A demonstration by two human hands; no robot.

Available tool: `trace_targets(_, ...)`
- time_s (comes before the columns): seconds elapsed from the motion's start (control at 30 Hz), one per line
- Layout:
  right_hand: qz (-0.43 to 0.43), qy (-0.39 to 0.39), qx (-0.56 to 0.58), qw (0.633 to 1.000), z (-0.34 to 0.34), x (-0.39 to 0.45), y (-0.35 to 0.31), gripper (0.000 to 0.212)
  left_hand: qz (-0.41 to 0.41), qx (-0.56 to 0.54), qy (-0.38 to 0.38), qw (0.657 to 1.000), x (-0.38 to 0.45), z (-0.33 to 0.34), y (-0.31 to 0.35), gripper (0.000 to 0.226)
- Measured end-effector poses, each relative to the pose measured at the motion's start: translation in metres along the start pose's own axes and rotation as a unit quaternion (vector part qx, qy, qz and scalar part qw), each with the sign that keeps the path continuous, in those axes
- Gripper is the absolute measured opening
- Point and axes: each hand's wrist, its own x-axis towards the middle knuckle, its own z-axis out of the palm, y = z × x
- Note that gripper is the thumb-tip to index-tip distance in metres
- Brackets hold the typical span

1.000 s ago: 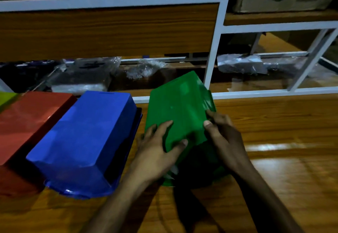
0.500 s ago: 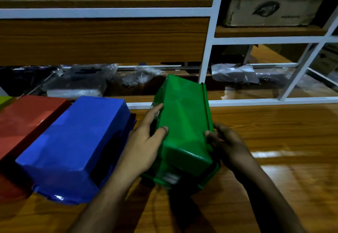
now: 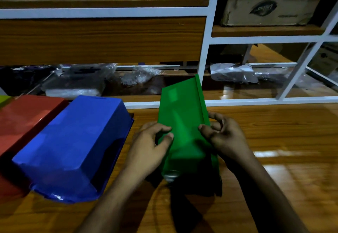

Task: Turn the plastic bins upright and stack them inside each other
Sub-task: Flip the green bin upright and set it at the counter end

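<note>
Both hands are gripping the green bin [image 3: 182,123], which is tipped up on its side on the wooden table [image 3: 274,159]. The left hand [image 3: 150,148] is curling around the bin's left edge with fingers bent and thumb pressing on the flat face, while the right hand [image 3: 225,137] is pinching the right rim. Just to the left, the blue bin [image 3: 73,145] is lying upside down, and beside it the red bin [image 3: 23,121] is lying the same way.
</note>
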Motion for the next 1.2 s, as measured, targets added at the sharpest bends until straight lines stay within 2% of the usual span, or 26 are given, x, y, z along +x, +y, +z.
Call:
trace_targets(0.07, -0.034, -0.028, -0.001, 0.999, 0.01, 0.001, -0.002, 0.039, -0.004, 0.074, -0.034, 0.997, 0.004, -0.004, 0.007, 0.048)
trace_targets(0.13, -0.047, -0.092, -0.011, 0.995, 0.022, 0.0, -0.004, 0.028, -0.019, 0.101, -0.044, 0.994, 0.007, -0.007, 0.01, 0.07)
trace_targets(0.2, -0.096, -0.098, -0.098, 0.986, 0.025, -0.001, -0.001, 0.032, -0.036, 0.071, -0.034, 0.996, 0.01, -0.01, 0.007, 0.073)
trace_targets(0.23, -0.134, -0.075, -0.159, 0.975, 0.021, 0.001, 0.006, 0.037, -0.057, 0.045, -0.036, 0.997, 0.012, -0.011, 0.005, 0.067)
trace_targets(0.3, -0.176, 0.009, -0.306, 0.936, 0.002, 0.013, 0.026, 0.045, -0.106, 0.002, -0.037, 0.994, 0.016, -0.011, -0.007, 0.041)
trace_targets(0.37, -0.064, 0.048, -0.397, 0.914, -0.019, 0.025, 0.038, 0.048, -0.136, -0.005, -0.02, 0.991, 0.018, -0.009, -0.023, 0.014)
trace_targets(0.43, 0.05, 0.031, -0.453, 0.889, -0.036, 0.034, 0.048, 0.053, -0.154, -0.01, -0.009, 0.988, 0.02, -0.005, -0.041, 0.002)
trace_targets(0.57, 0.075, -0.004, -0.396, 0.915, -0.039, 0.037, 0.059, 0.042, -0.17, -0.035, 0.005, 0.985, 0.018, -0.001, -0.062, 0.02)
trace_targets(0.77, 0.059, 0.023, -0.323, 0.944, -0.039, 0.033, 0.07, 0.04, -0.179, -0.063, 0.006, 0.982, 0.017, 0.0, -0.068, 0.019)
trace_targets(0.83, 0.063, 0.033, -0.262, 0.962, -0.041, 0.031, 0.072, 0.036, -0.194, -0.126, -0.018, 0.973, 0.018, -0.002, -0.066, 0.02)
trace_targets(0.9, 0.083, 0.037, -0.128, 0.988, -0.042, 0.026, 0.071, 0.023, -0.22, -0.218, -0.057, 0.949, 0.019, -0.004, -0.059, 0.025)
trace_targets(0.97, 0.122, 0.026, -0.008, 0.992, -0.042, 0.024, 0.067, 0.017, -0.24, -0.275, -0.096, 0.926, 0.021, -0.007, -0.058, 0.034)
trace_targets(1.07, 0.159, 0.001, 0.06, 0.985, -0.047, 0.017, 0.062, 0.02, -0.247, -0.321, -0.14, 0.904, 0.022, -0.011, -0.063, 0.041)
trace_targets(1.13, 0.162, 0.013, 0.078, 0.984, -0.053, 0.009, 0.062, 0.014, -0.242, -0.337, -0.164, 0.895, 0.026, -0.01, -0.065, 0.042)
trace_targets(1.2, 0.169, 0.019, 0.109, 0.979, -0.06, -0.004, 0.061, 0.025, -0.231, -0.354, -0.188, 0.887, 0.03, -0.004, -0.065, 0.042)
